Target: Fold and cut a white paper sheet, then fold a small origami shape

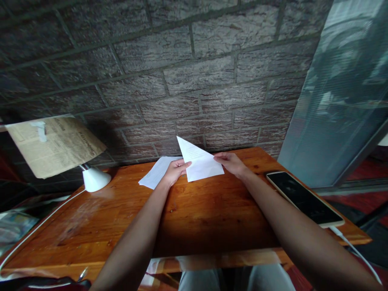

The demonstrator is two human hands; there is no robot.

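Desk: open in the middle, crowded at the back and sides.

Bare wood of the table between the two forearms and towards the near edge gives clear passage. Brick wall closes the back just behind the folded paper. A flat sheet lies back-left. Lamp and its cord block the left; phone and cable line the right edge.

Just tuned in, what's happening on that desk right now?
A person holds a white sheet of paper folded into a triangle at the far edge of the orange wooden table, left hand and right hand gripping opposite sides. Another white sheet lies flat behind it. A black smartphone rests to the right.
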